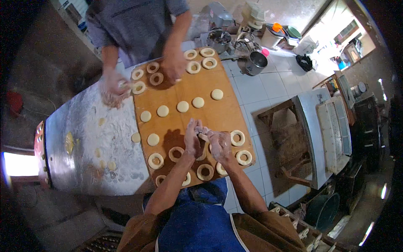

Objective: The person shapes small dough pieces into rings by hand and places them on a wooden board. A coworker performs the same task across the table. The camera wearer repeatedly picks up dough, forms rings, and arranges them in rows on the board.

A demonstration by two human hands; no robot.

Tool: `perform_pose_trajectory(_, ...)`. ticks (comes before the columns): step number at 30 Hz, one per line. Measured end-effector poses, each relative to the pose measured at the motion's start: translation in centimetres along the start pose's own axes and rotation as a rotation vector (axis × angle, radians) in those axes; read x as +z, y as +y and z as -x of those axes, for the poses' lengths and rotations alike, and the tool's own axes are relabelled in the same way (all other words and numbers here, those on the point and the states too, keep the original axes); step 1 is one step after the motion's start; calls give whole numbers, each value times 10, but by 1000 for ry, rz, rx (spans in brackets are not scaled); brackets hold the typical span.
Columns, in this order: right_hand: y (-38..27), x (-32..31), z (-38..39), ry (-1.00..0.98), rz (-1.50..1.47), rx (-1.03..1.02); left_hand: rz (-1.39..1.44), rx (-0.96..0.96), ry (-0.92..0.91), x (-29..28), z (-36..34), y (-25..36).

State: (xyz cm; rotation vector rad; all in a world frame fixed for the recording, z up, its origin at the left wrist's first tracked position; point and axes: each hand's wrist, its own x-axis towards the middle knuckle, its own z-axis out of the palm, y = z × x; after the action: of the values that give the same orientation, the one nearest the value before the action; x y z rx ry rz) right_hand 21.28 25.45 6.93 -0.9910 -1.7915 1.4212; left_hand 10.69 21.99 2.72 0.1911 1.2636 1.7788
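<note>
My left hand (192, 137) and my right hand (219, 145) meet over the near half of a wooden board (226, 113). Both are curled round a small pale piece of dough (203, 137), mostly hidden by floury fingers. Raw dough rings (150, 161) lie below and beside my wrists along the near edge, some partly covered by my forearms. A row of flat dough rounds (182, 106) crosses the middle of the board, with another round (153, 139) to the left of my left hand.
Across the board a co-worker's blurred hands (174, 65) work near more dough rings (193, 62). To the left is a floured tabletop (84, 126) with several dough pieces. Pots (256, 63) and mixers stand at the back right; a low metal-topped table (308, 113) is at right.
</note>
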Motion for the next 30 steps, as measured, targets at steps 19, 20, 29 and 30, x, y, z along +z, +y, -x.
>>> perform_pose_trajectory(19, 52, -101, -61, 210, 206, 184, -930, 260, -83, 105, -71, -22)
perform_pose_trajectory(20, 31, -103, -63, 177, 459, 350, -1187, 296, -56, 106, -82, -29)
perform_pose_trajectory(29, 54, -101, -45, 199, 710, 40, -1461, 508, -311, 82, -61, -4)
perform_pose_trajectory(30, 45, -93, -48, 180, 736, -6, -1468, 520, -277, 78, -61, -8)
